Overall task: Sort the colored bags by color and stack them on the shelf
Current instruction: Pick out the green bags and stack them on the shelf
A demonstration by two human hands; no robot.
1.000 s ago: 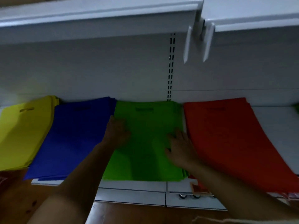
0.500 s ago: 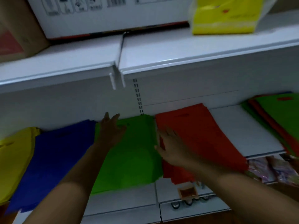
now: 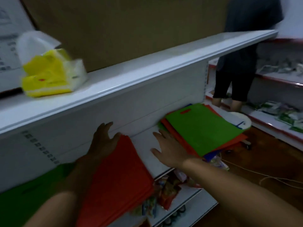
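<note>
light: dim | floor [image 3: 270, 154]: brown wood | upper shelf [image 3: 147, 66]: white | cardboard box [image 3: 131, 27]: brown, behind

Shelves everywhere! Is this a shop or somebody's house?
Most likely a shop. White metal shelves run in rows, snack packets fill the lower tier, and stacks of colored bags lie out on display.

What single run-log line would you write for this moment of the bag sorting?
phase: reaching for next bag | left hand: open, at red stack | right hand: open, beside mixed pile topped by green bag | shelf
</note>
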